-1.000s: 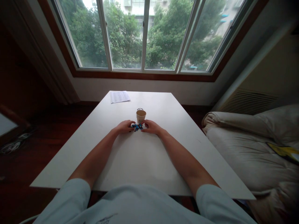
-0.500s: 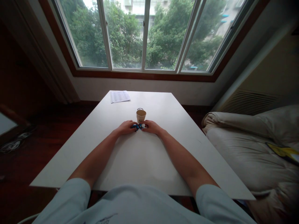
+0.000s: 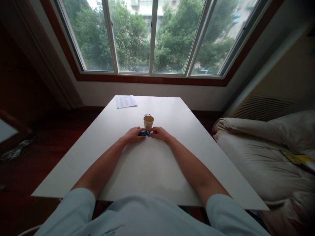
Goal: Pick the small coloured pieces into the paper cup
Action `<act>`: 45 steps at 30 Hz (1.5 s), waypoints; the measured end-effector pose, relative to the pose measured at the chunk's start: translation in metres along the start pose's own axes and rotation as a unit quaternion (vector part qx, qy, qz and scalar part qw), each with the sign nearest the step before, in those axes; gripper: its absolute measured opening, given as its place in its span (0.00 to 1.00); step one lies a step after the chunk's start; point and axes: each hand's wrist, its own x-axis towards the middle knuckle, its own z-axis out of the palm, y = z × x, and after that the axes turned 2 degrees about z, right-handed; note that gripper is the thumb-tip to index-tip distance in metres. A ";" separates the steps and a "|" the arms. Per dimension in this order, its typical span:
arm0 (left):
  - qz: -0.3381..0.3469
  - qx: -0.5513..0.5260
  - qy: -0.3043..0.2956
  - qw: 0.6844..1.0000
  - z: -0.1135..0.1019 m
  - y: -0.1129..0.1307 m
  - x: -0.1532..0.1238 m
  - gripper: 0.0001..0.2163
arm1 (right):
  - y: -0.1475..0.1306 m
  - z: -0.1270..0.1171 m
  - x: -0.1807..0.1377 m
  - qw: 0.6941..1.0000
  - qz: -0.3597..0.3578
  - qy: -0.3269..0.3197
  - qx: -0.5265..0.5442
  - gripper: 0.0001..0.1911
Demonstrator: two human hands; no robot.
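Observation:
A small pile of blue and dark pieces [image 3: 142,133] lies on the white table, too small to name exactly. My left hand [image 3: 133,133] curves around its left side, thumb and fingers apart with pieces between them. From the right, my right hand [image 3: 159,133] reaches to the pile's edge, its thumb and fingers bent and slightly apart. Just beyond the fingertips stands an upright tan paper cup [image 3: 148,122]; its inside bottom is hidden. Whether either palm covers more pieces does not show.
A thin dark looped item [image 3: 147,114] lies behind the cup. Printed papers [image 3: 126,101] rest at the far left corner of the white table [image 3: 152,170]. A padded beige sofa [image 3: 261,157] stands to the right, and a window [image 3: 152,39] is beyond the table.
My fingers have drawn in around the pile, which looks more compact. The white bit beside my right hand no longer shows. The cup has stayed in place.

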 end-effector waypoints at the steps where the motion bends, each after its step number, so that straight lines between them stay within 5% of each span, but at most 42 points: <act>1: -0.001 0.006 0.001 1.000 0.000 0.001 0.000 0.26 | 0.002 0.001 0.000 1.000 0.004 0.008 0.007 0.15; 9: -0.016 0.024 0.006 1.000 0.002 0.006 -0.001 0.24 | 0.020 0.004 0.001 0.995 0.032 0.093 -0.020 0.13; 26: -0.035 0.087 0.002 0.996 0.004 0.033 0.001 0.24 | 0.008 0.001 -0.001 0.993 0.028 0.041 -0.110 0.16; 45: -0.125 0.034 0.047 0.990 0.007 0.028 0.003 0.19 | 0.005 -0.002 -0.001 0.993 0.008 0.008 -0.121 0.22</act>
